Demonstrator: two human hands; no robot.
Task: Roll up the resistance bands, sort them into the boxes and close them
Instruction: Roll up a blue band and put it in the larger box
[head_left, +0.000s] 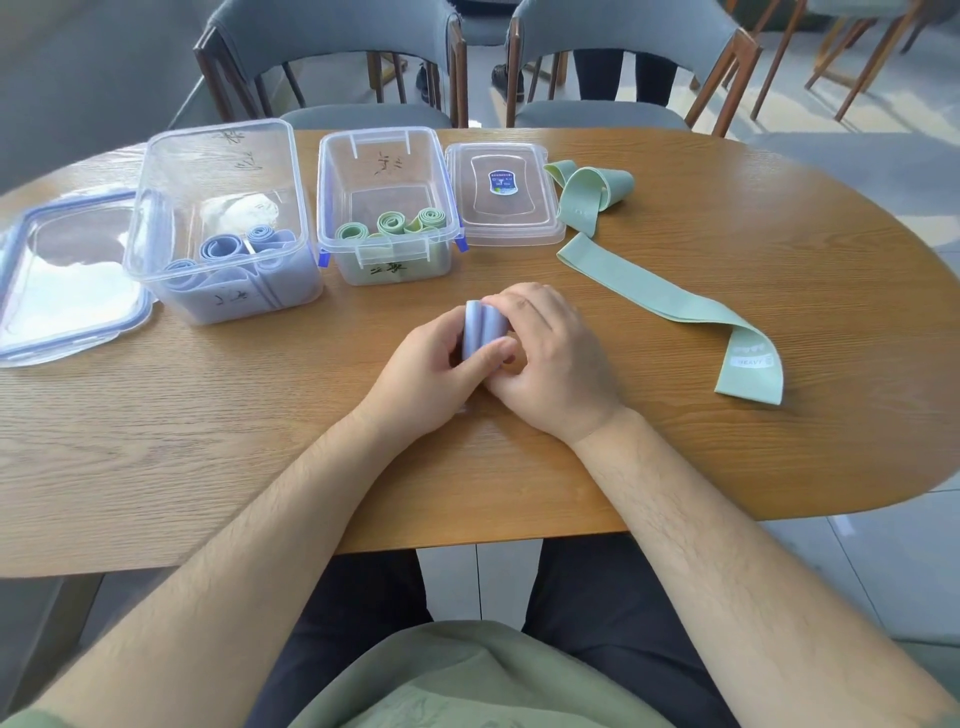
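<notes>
A rolled blue resistance band (482, 327) stands between both hands at the table's middle. My left hand (434, 364) grips its left side with the thumb across the front. My right hand (550, 353) curls over its right side. The large clear box (156, 244) at the left holds several rolled blue bands (223, 247). The smaller clear box (332, 208) beside it holds three rolled green bands (392, 223). A long green band (670, 299) lies flat on the right, and another green band (587, 189) lies crumpled behind it.
The large box's blue-rimmed lid (57, 280) lies at the far left. The small box's lid (506, 195) lies to the right of that box. Two grey chairs (332, 52) stand behind the wooden table (208, 415), with a person's legs beyond them.
</notes>
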